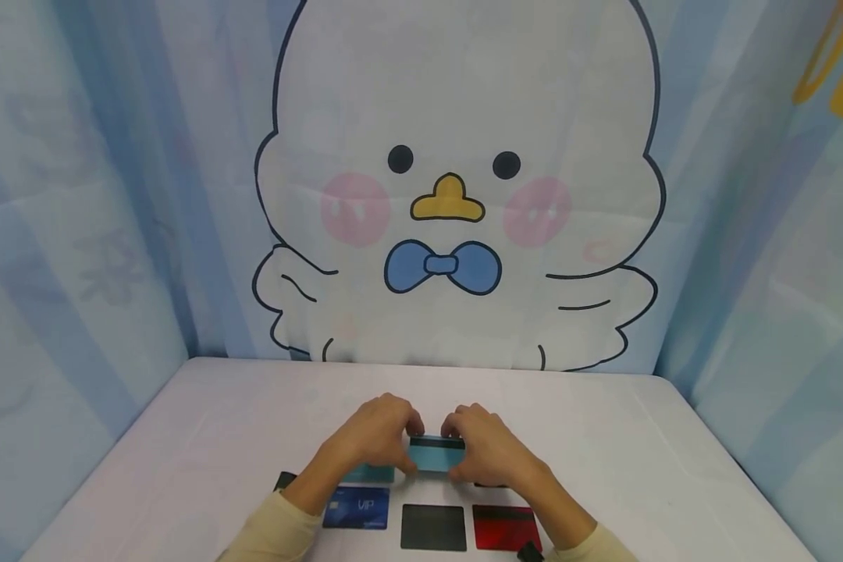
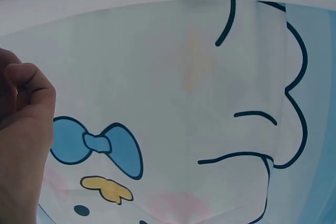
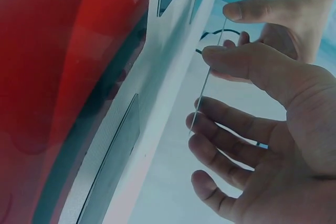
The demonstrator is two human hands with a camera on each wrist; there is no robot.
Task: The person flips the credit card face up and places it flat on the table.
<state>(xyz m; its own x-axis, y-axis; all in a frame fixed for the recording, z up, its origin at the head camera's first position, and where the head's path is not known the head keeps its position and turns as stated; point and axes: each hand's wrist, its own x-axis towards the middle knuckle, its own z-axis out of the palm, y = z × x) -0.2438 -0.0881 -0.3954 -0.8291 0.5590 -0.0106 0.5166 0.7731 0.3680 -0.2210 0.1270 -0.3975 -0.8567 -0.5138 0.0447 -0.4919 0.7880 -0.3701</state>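
A light blue card (image 1: 437,457) with a dark stripe along its far edge is held between both hands in the head view. My left hand (image 1: 379,432) grips its left end, fingers bent at the far edge and thumb at the near edge. At the right end, my right hand (image 1: 488,446) holds it likewise. Seen edge-on in the right wrist view, the card (image 3: 203,88) is a thin line between thumbs and fingertips. A curled hand (image 2: 26,98) shows at the left border of the left wrist view, with the card out of sight there.
On the white table (image 1: 604,437) lie a blue VIP card (image 1: 356,508), a dark grey card (image 1: 433,528) and a red card (image 1: 502,531). A teal card (image 1: 370,474) and dark cards are partly hidden by the arms. A printed cartoon curtain (image 1: 457,328) stands behind.
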